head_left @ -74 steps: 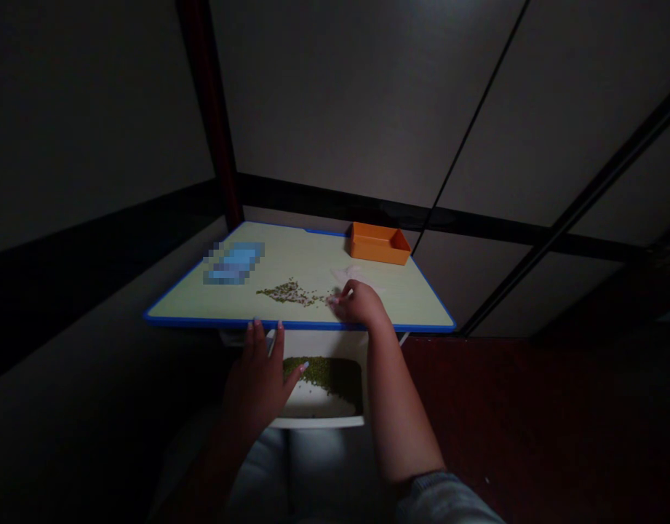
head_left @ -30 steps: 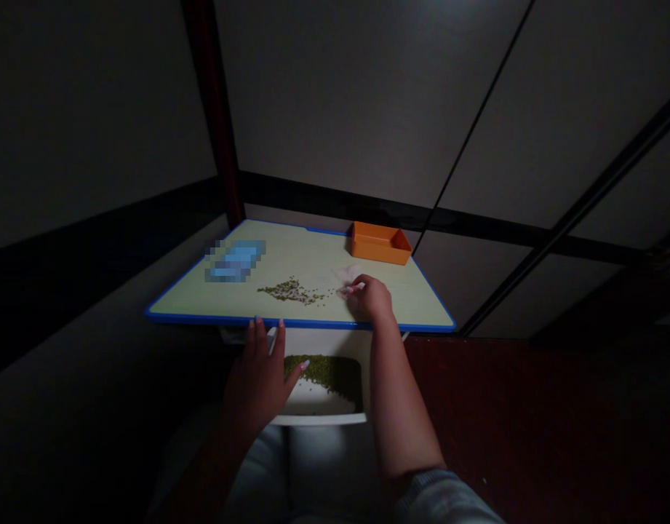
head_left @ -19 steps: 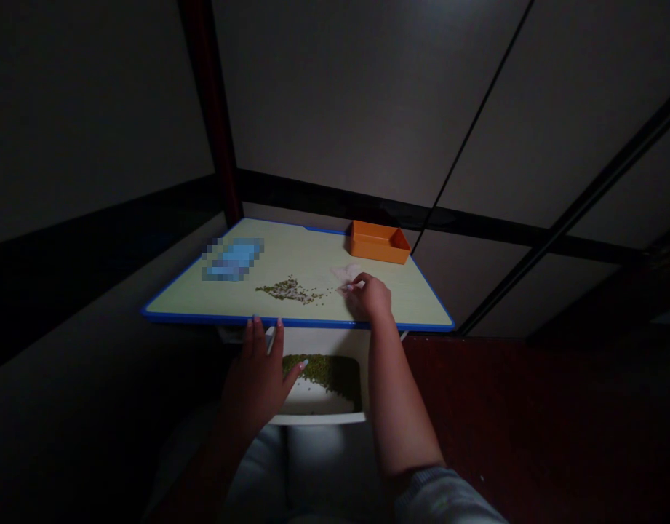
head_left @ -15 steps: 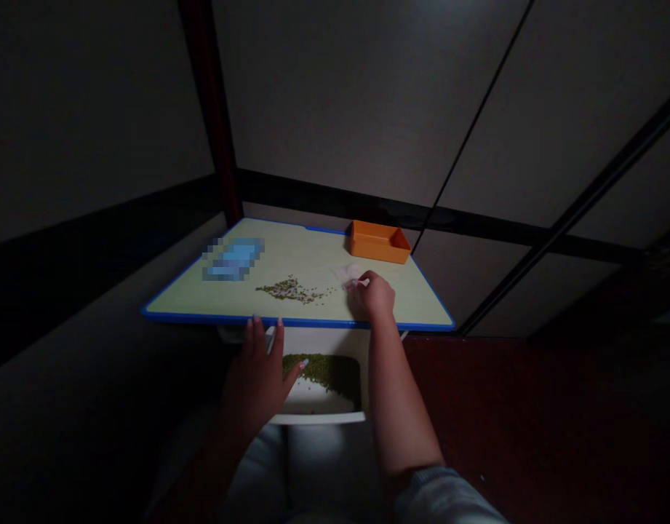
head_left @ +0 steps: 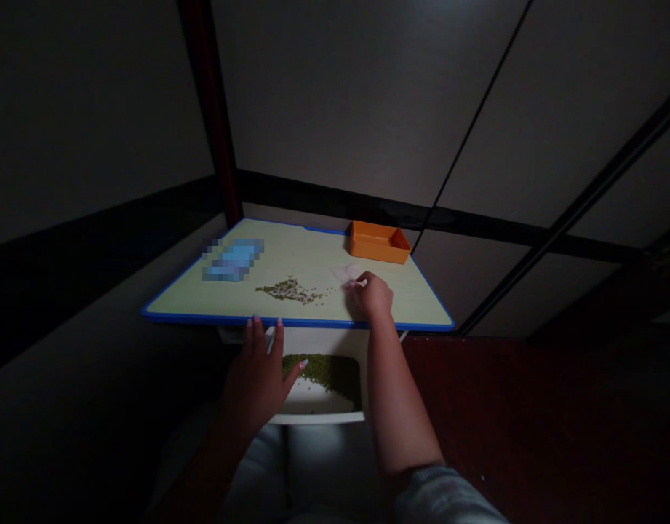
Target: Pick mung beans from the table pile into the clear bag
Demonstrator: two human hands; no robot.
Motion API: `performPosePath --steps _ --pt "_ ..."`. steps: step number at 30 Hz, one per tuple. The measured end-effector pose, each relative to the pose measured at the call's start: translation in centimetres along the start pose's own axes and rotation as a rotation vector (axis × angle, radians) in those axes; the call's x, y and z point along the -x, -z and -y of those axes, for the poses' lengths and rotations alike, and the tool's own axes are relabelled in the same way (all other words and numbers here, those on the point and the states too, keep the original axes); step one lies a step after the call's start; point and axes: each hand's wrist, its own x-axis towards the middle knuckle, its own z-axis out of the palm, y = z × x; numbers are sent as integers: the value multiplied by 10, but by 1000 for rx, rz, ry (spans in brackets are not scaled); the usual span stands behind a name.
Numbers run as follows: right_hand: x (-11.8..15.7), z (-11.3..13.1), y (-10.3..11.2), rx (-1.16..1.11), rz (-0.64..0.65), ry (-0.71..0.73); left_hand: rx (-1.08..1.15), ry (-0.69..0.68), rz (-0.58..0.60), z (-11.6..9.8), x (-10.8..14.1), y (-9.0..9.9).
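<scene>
My right hand is closed in a pinch on a small pale thing at its fingertips, over the right part of the blue-edged table. Just beyond those fingers lies a thin whitish, see-through item, too faint to name. Left of it, small green beans are scattered on the tabletop. My left hand rests with fingers spread, its tips at the table's front edge and its thumb over the white bin. More green beans lie in that bin.
An orange box stands at the table's back right corner. A blurred blue item lies at the left. Behind the table rise grey panels, with a dark red post at the left. Reddish floor shows at the right.
My right hand has shifted very slightly to the left, still pinched. My left hand, the orange box and the scattered beans look unchanged.
</scene>
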Motion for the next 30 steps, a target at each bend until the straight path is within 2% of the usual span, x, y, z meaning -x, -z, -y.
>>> performPosePath --steps 15,24,30 --pt "2 1 0 -1 66 61 -3 1 -9 0 0 1" --pt "3 2 -1 0 45 56 10 7 -5 -1 0 3" --pt "0 1 -7 -13 55 116 12 -4 -25 0 0 1"
